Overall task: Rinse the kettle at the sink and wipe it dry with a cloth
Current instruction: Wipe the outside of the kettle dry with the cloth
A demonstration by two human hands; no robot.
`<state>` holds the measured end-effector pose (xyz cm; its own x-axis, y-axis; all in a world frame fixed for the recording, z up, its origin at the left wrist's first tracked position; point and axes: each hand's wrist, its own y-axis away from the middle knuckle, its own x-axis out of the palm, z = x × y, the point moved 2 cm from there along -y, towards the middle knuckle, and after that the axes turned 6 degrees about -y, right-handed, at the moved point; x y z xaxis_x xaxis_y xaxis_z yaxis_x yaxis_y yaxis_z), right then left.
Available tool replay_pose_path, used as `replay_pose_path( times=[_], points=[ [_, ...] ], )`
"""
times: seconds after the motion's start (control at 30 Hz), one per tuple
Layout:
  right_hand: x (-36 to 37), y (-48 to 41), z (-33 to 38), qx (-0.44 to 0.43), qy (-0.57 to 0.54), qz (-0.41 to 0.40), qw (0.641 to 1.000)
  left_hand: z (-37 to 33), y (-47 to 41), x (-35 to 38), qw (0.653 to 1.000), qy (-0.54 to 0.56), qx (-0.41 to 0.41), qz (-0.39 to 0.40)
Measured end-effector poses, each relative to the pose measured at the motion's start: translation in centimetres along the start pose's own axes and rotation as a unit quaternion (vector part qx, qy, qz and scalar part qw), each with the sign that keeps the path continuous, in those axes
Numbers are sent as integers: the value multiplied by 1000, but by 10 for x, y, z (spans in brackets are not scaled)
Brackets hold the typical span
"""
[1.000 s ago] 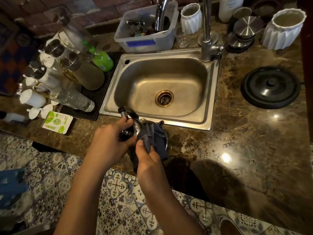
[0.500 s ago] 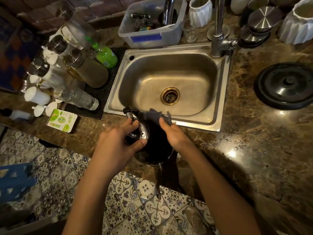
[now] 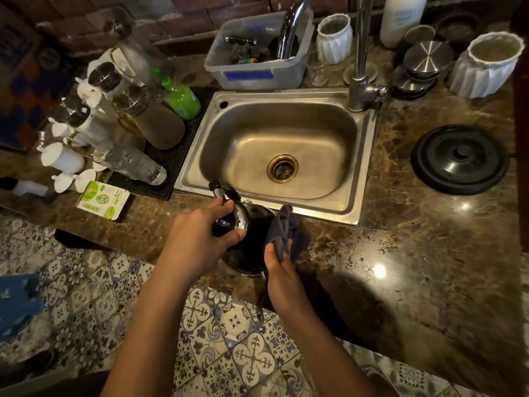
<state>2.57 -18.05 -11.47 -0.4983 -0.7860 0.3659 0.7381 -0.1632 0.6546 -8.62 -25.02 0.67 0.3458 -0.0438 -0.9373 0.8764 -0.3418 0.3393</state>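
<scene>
My left hand (image 3: 197, 242) is clamped on the kettle (image 3: 248, 247) at its shiny lid and handle end, holding it above the counter's front edge. My right hand (image 3: 282, 277), just beside it, pinches a dark cloth (image 3: 286, 232) against the kettle's right side. Directly beyond both grips lies the steel sink (image 3: 355, 207), its near rim almost touching the kettle, basin bare around the drain. Right of my right hand, the marble counter (image 3: 415, 267) runs open as far as a black kettle base (image 3: 459, 159). Left of my left hand, bottles (image 3: 134, 167) crowd a dark mat.
</scene>
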Motion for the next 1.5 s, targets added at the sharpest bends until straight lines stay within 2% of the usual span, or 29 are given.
replay_pose_path(
  times=[0.13,0.2,0.33,0.47,0.63,0.77,0.9,1.0,1.07,1.17,1.27,1.37,1.43,1.5],
  points=[
    [15,14,9,53,-60,-41,996,4,1,2,1000,18,13,-11],
    [22,17,19,58,-132,-56,988,5,1,3,999,21,20,-16],
    [27,24,43,70,-290,-53,953,9,2,7,999,24,28,-15],
    [26,35,56,81,-355,-22,931,12,4,6,997,72,29,-17],
    [1,54,65,51,-367,33,928,19,15,7,989,143,49,-5],
    [-19,72,73,12,-363,71,929,28,36,11,974,214,57,-53],
    [-27,93,81,-23,-309,78,948,24,57,10,949,290,72,-104],
    [-36,109,85,-59,-271,69,958,9,72,5,904,407,90,-95],
    [-40,127,90,-85,-248,75,962,-3,80,1,848,520,87,-55],
    [-46,156,97,-114,-231,82,963,-21,85,6,771,632,45,71],
    [-56,181,101,-123,-241,80,959,-36,89,21,733,650,24,200],
    [-74,199,102,-121,-240,59,961,-54,98,36,644,702,27,302],
    [-93,205,99,-118,-236,38,964,-63,103,42,625,708,41,325],
    [-114,207,96,-112,-215,16,970,-73,104,49,639,700,61,312]
  ],
)
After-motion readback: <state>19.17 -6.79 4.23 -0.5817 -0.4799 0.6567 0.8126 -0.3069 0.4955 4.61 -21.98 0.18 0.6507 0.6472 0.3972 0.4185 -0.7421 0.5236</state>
